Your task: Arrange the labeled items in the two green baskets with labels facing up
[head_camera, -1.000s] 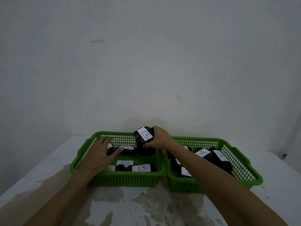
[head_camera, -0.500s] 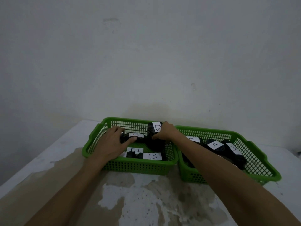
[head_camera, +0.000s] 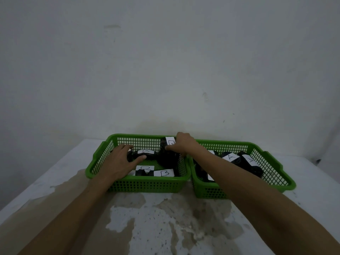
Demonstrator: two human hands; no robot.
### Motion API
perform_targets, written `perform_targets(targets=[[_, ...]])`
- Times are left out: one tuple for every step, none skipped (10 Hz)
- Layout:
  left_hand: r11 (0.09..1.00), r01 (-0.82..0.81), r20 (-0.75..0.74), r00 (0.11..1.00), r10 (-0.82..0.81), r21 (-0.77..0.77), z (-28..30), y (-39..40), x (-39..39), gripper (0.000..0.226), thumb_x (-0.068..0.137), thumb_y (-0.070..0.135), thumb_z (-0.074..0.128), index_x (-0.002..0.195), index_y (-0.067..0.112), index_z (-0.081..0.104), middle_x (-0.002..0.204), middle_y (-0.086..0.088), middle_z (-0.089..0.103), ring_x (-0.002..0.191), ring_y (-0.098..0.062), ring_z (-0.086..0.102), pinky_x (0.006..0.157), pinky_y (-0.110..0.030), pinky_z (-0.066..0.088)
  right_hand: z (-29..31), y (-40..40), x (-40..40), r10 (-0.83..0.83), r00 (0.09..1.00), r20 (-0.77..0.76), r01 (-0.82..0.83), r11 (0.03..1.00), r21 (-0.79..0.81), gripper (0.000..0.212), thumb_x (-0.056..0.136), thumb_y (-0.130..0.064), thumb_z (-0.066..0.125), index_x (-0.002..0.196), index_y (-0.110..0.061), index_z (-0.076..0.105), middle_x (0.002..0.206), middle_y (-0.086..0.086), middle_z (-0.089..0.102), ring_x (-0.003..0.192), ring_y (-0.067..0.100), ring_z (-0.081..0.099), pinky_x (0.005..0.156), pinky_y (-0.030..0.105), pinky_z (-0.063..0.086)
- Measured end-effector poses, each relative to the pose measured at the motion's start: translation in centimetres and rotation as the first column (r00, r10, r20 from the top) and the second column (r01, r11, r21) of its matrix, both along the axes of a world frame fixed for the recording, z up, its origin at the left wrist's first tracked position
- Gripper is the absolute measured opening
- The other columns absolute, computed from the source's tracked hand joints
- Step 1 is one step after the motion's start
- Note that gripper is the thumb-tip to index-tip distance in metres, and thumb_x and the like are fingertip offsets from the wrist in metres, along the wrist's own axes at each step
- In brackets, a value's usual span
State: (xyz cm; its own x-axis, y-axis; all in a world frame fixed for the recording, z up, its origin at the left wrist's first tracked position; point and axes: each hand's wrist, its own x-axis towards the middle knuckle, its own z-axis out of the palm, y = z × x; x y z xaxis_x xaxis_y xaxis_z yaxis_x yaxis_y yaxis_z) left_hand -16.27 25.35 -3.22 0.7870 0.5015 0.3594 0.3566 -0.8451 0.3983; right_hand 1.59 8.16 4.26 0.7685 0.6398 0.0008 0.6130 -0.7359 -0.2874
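Right grip (head_camera: 182, 144) seemingly clasping labeled bundle (head_camera: 166, 153)

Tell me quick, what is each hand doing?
Left hand: open, fingers spread, resting on a black item.
Right hand: closed on the black labeled bundle.

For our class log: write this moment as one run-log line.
right hand: grips B pack | left hand: on packs | site: left basket | labels: up

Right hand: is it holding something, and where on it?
Yes: the right hand grips a black labeled bundle at its top, thumb on the label's edge.
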Motion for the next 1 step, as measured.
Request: perform_targets(targets=[[1.0,-0.013,0.032,0.999,0.013,-0.004,0.06,-0.11,-0.06,0.088,0.078,0.084,0.04,0.133,0.016,0.053,0.133,-0.003,0.056,0.119,-0.022,0.054,0.097,-0.041,0.049,0.91,-1.89,-0.48,0.023,0.999,0.04,-0.028,0.993,0.118,0.066,0.085,-0.058,0.066,0.117,-0.002,0.057,0.106,0.014,0.06,0.091,0.03,0.061,0.072,0.037,0.051]])
